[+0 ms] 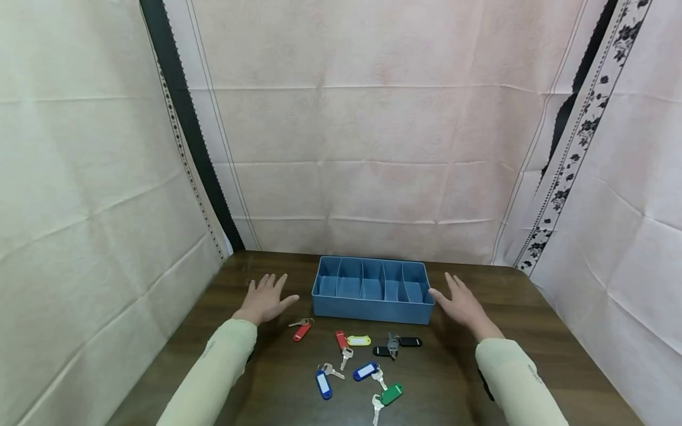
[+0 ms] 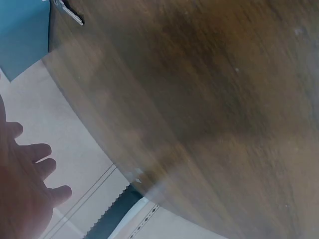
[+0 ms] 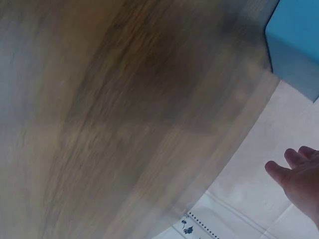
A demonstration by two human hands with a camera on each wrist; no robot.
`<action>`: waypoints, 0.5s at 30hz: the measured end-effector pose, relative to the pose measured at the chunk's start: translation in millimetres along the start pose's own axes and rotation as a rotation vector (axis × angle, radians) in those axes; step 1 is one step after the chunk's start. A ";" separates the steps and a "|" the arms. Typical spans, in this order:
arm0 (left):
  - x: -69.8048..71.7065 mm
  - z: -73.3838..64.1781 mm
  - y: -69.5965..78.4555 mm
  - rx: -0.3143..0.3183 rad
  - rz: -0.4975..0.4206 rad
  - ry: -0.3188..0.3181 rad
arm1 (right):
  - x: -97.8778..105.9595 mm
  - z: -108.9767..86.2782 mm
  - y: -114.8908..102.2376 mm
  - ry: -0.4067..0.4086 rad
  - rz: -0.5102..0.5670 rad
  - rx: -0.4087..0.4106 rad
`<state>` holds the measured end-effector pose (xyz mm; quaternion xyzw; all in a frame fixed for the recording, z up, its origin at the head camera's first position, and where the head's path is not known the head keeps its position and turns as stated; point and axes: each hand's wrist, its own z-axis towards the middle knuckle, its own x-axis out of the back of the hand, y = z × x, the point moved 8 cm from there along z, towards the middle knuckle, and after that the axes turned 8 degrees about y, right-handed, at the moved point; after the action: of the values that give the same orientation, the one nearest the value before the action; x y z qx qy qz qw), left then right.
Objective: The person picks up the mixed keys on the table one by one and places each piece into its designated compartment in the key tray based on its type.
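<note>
A blue tray [image 1: 373,309] with several compartments sits at the back middle of the table, between both hands. My left hand [image 1: 266,300] is spread to its left, fingers straight and holding nothing. On the other side, my right hand [image 1: 461,303] has its thumb close to the tray's right corner, fingers extended. Keys with tags lie in front: a red tag [image 1: 301,332] near the left hand, another red tag [image 1: 341,339], a yellow tag [image 1: 359,341], black tags [image 1: 410,342], blue tags [image 1: 323,384] and a green tag [image 1: 391,394].
The dark wooden table [image 1: 288,384] has a rounded back edge. Pale cloth [image 1: 373,148] hangs behind it and on both sides, with dark strips in the corners. In the left wrist view, part of a key [image 2: 72,14] shows beside the tray.
</note>
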<state>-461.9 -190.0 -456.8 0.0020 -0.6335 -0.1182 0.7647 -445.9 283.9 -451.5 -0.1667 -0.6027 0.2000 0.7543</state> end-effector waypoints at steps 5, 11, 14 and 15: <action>2.7 -1.7 0.2 -0.014 -0.031 -0.003 | -6.8 0.0 -12.5 -0.015 0.068 -0.022; -0.7 -3.1 3.7 -0.013 -0.068 -0.011 | -16.3 1.8 -18.1 -0.048 0.122 -0.048; -2.9 -3.2 3.8 -0.011 -0.079 -0.013 | -19.5 2.9 -19.1 -0.060 0.137 -0.059; -3.7 -3.3 3.6 -0.012 -0.081 -0.013 | -20.5 3.5 -19.6 -0.063 0.143 -0.061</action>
<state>-458.8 -186.3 -460.5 0.0222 -0.6370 -0.1531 0.7551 -451.3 256.7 -458.3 -0.2255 -0.6185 0.2400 0.7135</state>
